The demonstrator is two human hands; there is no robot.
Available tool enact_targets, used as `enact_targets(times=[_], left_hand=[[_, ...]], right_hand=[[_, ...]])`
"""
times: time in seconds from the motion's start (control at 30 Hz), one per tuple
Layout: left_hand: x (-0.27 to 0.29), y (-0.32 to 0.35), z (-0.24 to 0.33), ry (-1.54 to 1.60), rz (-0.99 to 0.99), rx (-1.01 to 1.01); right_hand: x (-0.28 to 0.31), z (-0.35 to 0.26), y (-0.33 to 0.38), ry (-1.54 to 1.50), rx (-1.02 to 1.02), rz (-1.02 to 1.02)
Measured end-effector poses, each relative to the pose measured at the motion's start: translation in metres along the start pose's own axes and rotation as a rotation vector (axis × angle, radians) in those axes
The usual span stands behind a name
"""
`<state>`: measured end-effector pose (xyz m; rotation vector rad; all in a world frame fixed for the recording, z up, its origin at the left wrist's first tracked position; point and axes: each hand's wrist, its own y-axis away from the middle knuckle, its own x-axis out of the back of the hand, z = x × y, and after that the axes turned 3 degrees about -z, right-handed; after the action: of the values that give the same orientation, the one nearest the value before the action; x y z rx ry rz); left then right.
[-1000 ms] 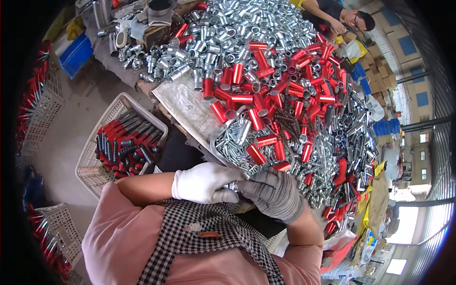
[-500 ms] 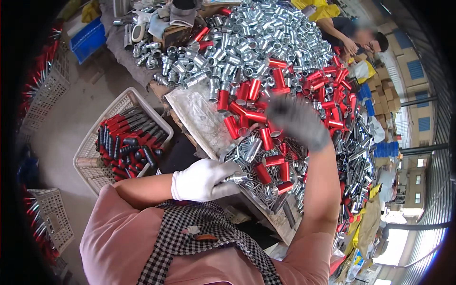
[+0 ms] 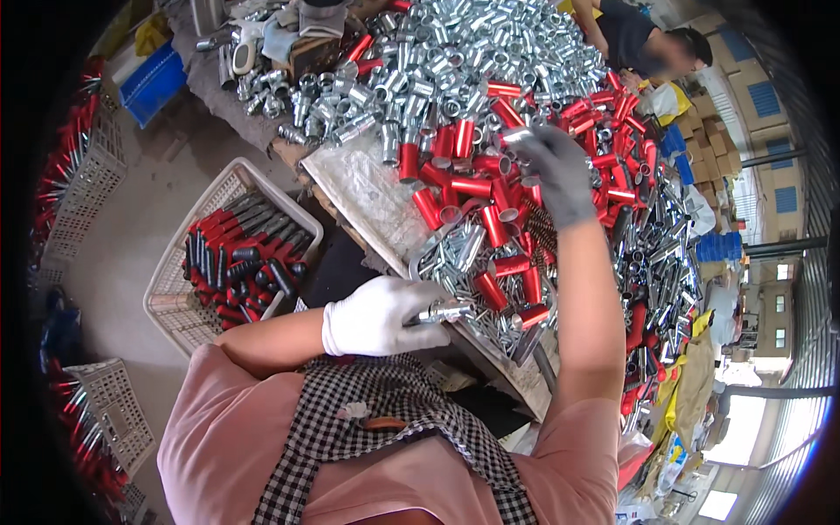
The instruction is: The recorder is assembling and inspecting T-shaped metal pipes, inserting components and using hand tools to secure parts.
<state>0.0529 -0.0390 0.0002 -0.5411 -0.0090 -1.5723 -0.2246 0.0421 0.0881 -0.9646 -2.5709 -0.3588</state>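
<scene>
My left hand [image 3: 378, 318], in a white glove, is closed around a silver cylindrical metal fitting [image 3: 444, 312] near the table's front edge. One end of the fitting sticks out past the fingers. My right hand [image 3: 560, 171], in a grey glove, is over the heap of red metal tubes [image 3: 494, 226]. Its bent fingers close on a shiny metal sleeve [image 3: 518, 136], partly hidden by the glove. Several loose red tubes lie between my hands, above thin silver rods and springs [image 3: 544, 232].
A big pile of silver sleeves [image 3: 455, 61] covers the far table. Left of it lies a plastic-covered board [image 3: 363, 197]. A white basket [image 3: 162, 293] of red-and-black handled parts stands at my left, near a blue crate [image 3: 153, 86]. Another person [image 3: 634, 44] sits at the far right.
My right hand has moved slightly up and away over the tubes, and its fingers now meet a shiny sleeve. My left hand, still gripping the fitting, has risen slightly.
</scene>
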Motion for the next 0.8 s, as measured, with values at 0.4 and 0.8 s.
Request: enact_targets(times=[0.4,0.8], left_hand=[[-0.027,0.001,-0.003,-0.037,-0.152,-0.074],[-0.062,0.016,-0.003,-0.126,-0.057,-0.085]], right_hand=[[-0.039,-0.017,0.206,0.838,0.564,-0.286],[-0.044,-0.015,0.243,0.986,0.211,-0.188]])
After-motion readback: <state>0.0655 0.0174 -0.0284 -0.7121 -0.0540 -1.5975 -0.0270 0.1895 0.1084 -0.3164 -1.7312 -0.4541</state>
